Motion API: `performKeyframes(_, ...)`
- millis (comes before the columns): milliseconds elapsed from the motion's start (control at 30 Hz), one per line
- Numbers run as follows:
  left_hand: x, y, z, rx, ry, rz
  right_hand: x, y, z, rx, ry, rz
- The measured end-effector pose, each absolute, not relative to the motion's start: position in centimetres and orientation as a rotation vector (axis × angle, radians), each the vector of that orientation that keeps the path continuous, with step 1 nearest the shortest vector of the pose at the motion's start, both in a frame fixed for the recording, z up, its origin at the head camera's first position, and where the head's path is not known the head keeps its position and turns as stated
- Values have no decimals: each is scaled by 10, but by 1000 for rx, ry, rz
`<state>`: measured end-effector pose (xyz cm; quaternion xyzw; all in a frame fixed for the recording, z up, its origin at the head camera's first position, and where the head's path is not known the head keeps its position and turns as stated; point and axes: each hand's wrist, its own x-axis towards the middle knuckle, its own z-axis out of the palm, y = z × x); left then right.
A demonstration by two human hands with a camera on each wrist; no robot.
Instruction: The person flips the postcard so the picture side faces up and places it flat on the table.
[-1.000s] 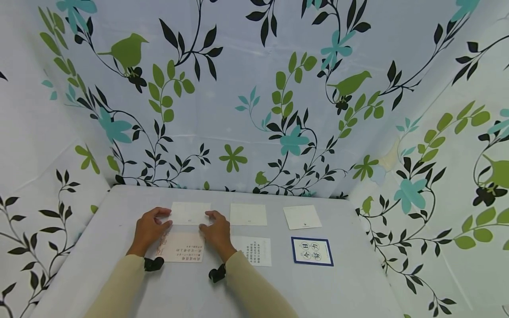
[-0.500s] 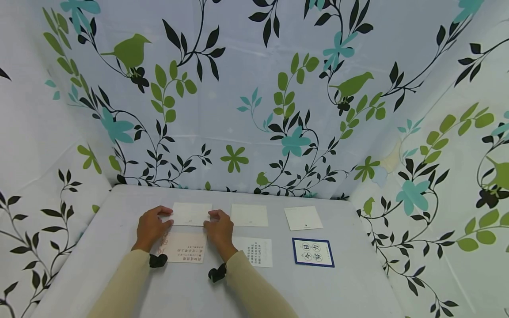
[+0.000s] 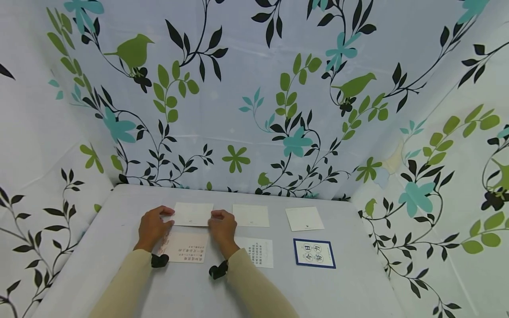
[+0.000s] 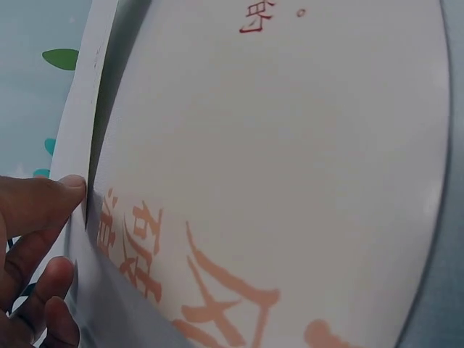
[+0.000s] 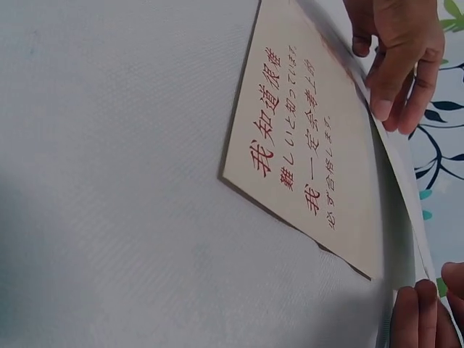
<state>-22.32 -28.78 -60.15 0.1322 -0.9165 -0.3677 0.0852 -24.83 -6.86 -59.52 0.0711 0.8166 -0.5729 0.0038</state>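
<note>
White card (image 3: 193,214) runs lengthwise left to right (small mark (image 3: 190,221) nearside), its ends pinched by both hands (image 3: 153,227) (image 3: 222,229).

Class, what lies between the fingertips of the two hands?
A white card: left hand at one edge, right hand at the opposite; the head view shows it.

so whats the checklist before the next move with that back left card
Left hand at left edge of back left card: ok.
Right hand at its right edge: ok.
Pink card clear of it: ok, a gap shows in the head view.
Back left card flat on table: cannot tell.
Right hand clear of back middle card: cannot tell, they overlap in the head view.
Back right card square with its row: not ok, slightly turned.
</note>
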Motion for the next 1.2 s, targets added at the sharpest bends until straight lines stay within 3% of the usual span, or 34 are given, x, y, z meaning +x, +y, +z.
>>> performKeyframes(1200,-218,-297,-592,351,-2757,-1203,-249,-68,-600,382,2248,-1973)
